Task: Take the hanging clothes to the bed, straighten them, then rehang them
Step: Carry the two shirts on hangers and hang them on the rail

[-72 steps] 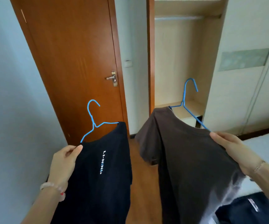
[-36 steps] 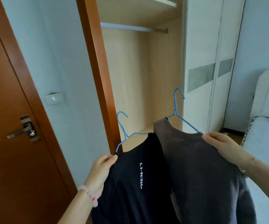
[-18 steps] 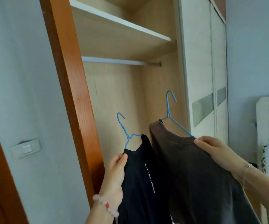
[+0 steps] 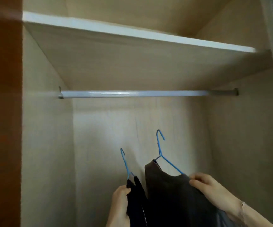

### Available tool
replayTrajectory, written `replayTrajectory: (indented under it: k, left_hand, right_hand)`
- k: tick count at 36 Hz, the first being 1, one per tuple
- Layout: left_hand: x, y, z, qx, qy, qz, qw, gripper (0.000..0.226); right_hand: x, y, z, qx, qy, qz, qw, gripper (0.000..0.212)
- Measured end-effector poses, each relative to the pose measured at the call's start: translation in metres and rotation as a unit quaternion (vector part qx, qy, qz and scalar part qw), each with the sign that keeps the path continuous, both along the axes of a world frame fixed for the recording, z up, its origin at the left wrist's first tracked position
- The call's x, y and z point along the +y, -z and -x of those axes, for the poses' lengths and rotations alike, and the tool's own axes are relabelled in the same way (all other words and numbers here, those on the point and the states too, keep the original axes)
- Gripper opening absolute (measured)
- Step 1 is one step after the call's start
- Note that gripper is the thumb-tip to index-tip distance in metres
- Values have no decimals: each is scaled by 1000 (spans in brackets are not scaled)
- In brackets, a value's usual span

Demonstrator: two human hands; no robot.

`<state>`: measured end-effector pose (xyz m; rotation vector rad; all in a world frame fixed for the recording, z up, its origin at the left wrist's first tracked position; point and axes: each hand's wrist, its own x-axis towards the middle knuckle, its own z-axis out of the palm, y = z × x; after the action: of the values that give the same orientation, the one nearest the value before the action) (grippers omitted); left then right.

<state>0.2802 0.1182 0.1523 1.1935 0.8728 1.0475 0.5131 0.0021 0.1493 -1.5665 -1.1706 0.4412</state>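
Observation:
My left hand (image 4: 120, 199) grips the shoulder of a black shirt (image 4: 136, 203) on a blue wire hanger (image 4: 124, 163). My right hand (image 4: 207, 185) grips the shoulder of a brown shirt (image 4: 173, 199) on a second blue hanger (image 4: 161, 151). Both hooks point up inside the open wardrobe, well below the silver hanging rail (image 4: 140, 93). The brown shirt's hook is the higher one. The lower parts of both shirts run out of the bottom of the view.
A wooden shelf (image 4: 132, 51) sits just above the rail. The wardrobe's left wall (image 4: 47, 145), its back panel and its right wall (image 4: 247, 145) enclose the space. A dark orange-brown frame (image 4: 1, 112) stands at far left.
The view has swung up and into the wardrobe, so the rail now spans the frame. Both hands have carried the shirts closer to the wardrobe's inside, hooks still below the rail.

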Motion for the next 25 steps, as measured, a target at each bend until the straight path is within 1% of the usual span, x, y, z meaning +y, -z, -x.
replayTrajectory:
  k: [2, 4, 8, 9, 11, 12, 13, 14, 15, 18, 20, 25]
  left_hand:
    - [10, -19, -4, -8, -29, -32, 999, 23]
    - [13, -38, 1, -30, -71, -61, 995, 21]
    - [6, -71, 18, -59, -126, -147, 979, 31]
    - [-1, -78, 21, -65, -136, -162, 975, 30]
    - [-12, -91, 27, -70, -152, -187, 968, 27]
    - [-16, -97, 28, -71, -162, -200, 964, 26]
    - [-22, -104, 29, -69, -170, -214, 959, 25]
    - [-25, -110, 30, -62, -175, -226, 956, 23]
    - [-28, -118, 30, -60, -177, -235, 954, 23]
    - [-24, -147, 31, -49, -183, -242, 952, 22]
    - [-11, -169, 32, -41, -196, -233, 952, 24]
    - [18, -212, 38, -13, -226, -226, 947, 19]
  right_hand:
    - [27, -13, -14, 10, -36, -1, 999, 35]
    - [53, -24, -19, 9, -67, 5, 998, 36]
    - [97, -43, -14, 16, -131, 3, 991, 37]
    - [104, -50, -10, 27, -145, -3, 989, 33]
    - [112, -68, 1, 52, -170, -4, 984, 15]
    - [115, -76, 5, 60, -181, -2, 982, 13]
    - [119, -83, 6, 72, -194, 1, 978, 17]
    - [126, -90, 5, 93, -204, 8, 974, 28]
    - [133, -98, 4, 112, -211, 13, 971, 36]
    - [147, -128, 8, 143, -213, 16, 966, 30]
    - [155, -148, 13, 137, -218, 7, 966, 34]
    - [152, -190, 27, 89, -212, -33, 973, 22]
